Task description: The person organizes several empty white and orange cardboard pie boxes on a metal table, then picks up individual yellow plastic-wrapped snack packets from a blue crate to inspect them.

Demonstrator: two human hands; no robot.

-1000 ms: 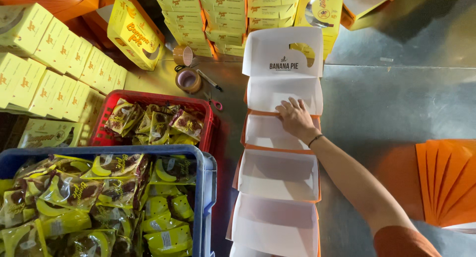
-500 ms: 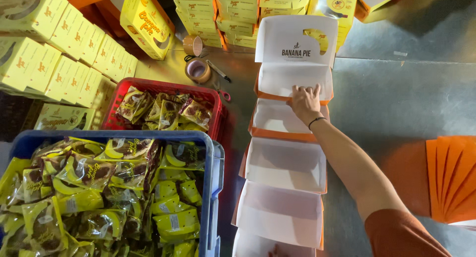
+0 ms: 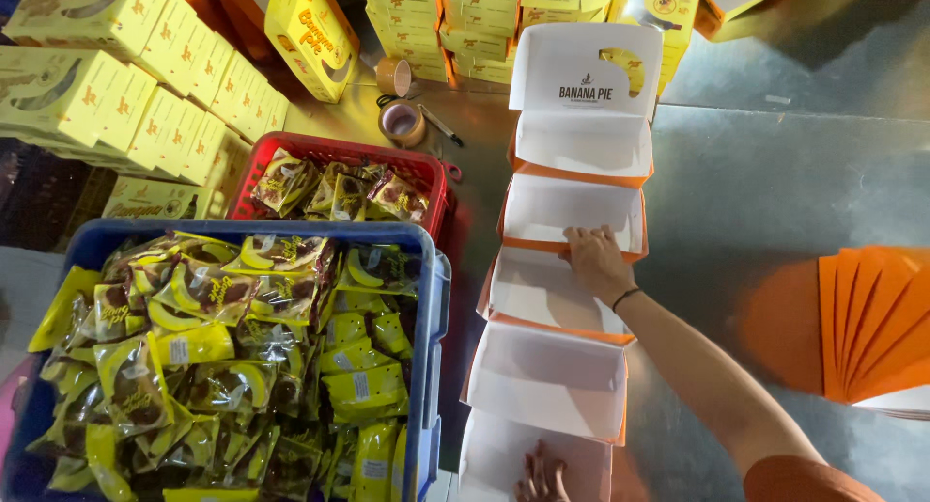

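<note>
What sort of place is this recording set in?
Probably a snack packing area. A row of open white boxes lies under the right hand, crates hold wrapped snack packets, and filled yellow boxes are stacked nearby with tape rolls.

the right hand (image 3: 596,260) lies palm down, fingers together and pointing to the far side, a dark band round its wrist. its bare forearm stretches straight from the near right, orange sleeve at the shoulder. the left hand (image 3: 542,478) shows only spread fingertips at the near edge.
</note>
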